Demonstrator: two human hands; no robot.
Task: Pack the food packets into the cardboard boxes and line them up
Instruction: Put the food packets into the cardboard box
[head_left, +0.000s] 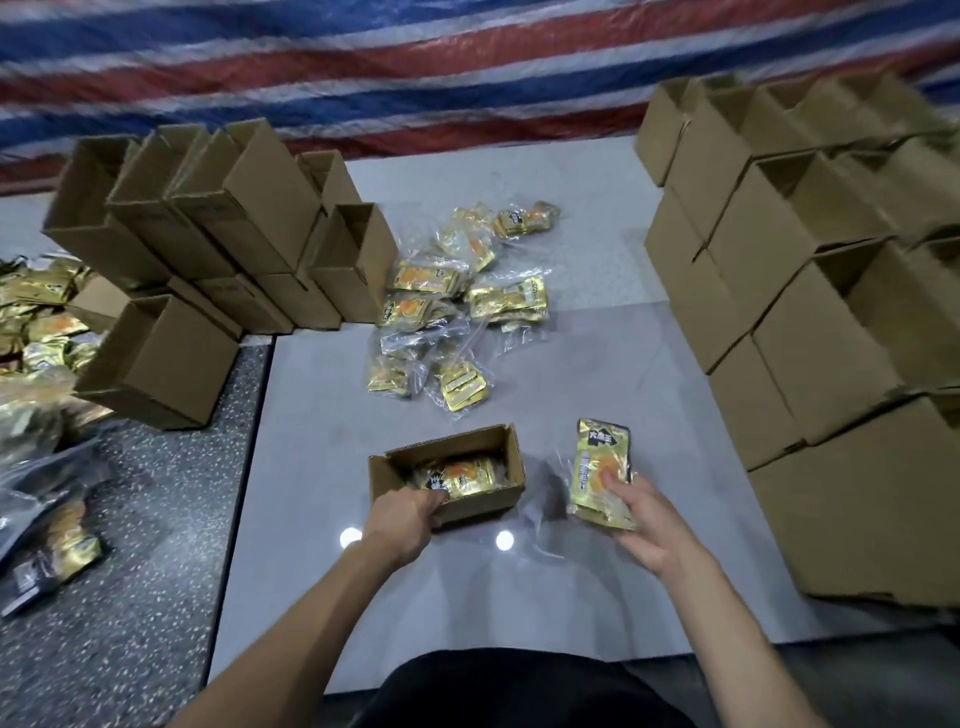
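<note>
The left hand (405, 514) curls over the near rim of the open box (488, 506), which has gold packets (462, 478) inside. Just to its right, the right hand (649, 525) grips a packet stack (600, 467). Loose packets (441, 296) lie scattered beyond both hands.

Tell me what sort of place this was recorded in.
Most likely an informal packing area on what looks like a floor: stacks of open cardboard boxes stand on both sides, gold food packets lie heaped on the grey tiles, and a striped tarpaulin hangs behind.
</note>
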